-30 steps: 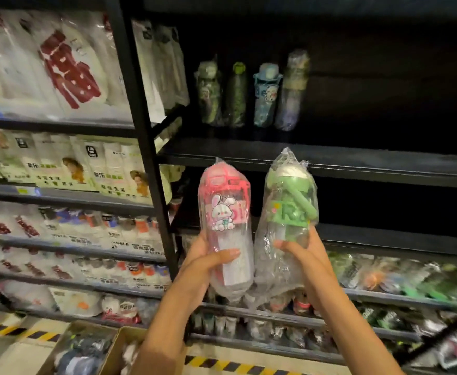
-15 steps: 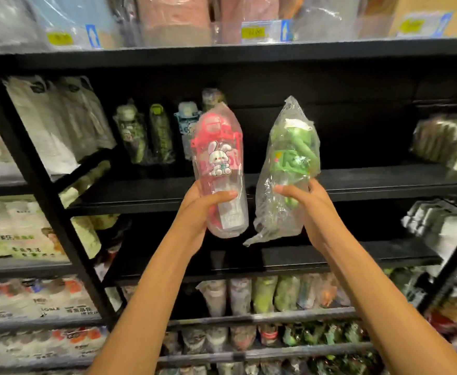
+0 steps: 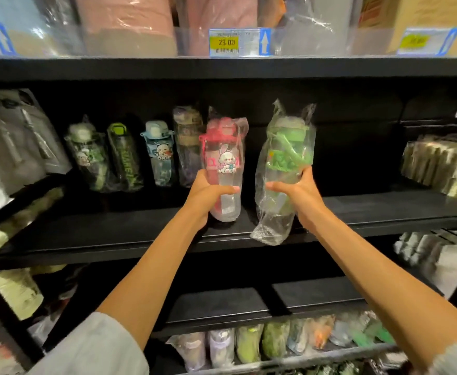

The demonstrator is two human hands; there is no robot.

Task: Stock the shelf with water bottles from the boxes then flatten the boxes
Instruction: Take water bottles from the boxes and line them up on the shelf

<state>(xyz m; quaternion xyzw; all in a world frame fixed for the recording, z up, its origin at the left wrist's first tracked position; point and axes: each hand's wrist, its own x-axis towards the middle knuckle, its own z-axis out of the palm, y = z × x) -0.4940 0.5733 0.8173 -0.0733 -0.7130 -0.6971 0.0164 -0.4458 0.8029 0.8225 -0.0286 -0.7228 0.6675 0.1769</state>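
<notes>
My left hand (image 3: 208, 192) grips a pink-lidded water bottle (image 3: 224, 161) with a rabbit picture, wrapped in clear plastic, upright over the black shelf (image 3: 113, 234). My right hand (image 3: 296, 189) grips a green-lidded bottle (image 3: 287, 155) in a loose clear bag whose tail hangs past the shelf's front edge. Both bottles are just right of a row of several wrapped bottles (image 3: 158, 152) standing at the back of the same shelf. Whether either held bottle touches the shelf board, I cannot tell. No boxes are in view.
The shelf above (image 3: 222, 67) carries wrapped pink and brown goods and a yellow price tag (image 3: 226, 42). Dark packs (image 3: 441, 163) sit at the right end of the shelf. Below, a lower shelf (image 3: 276, 339) holds several wrapped bottles. White packets hang at left (image 3: 18, 142).
Both hands have lifted the two bottles up and forward onto the level of the black shelf, beside the standing row. The view has tilted upward, away from the floor and boxes.
</notes>
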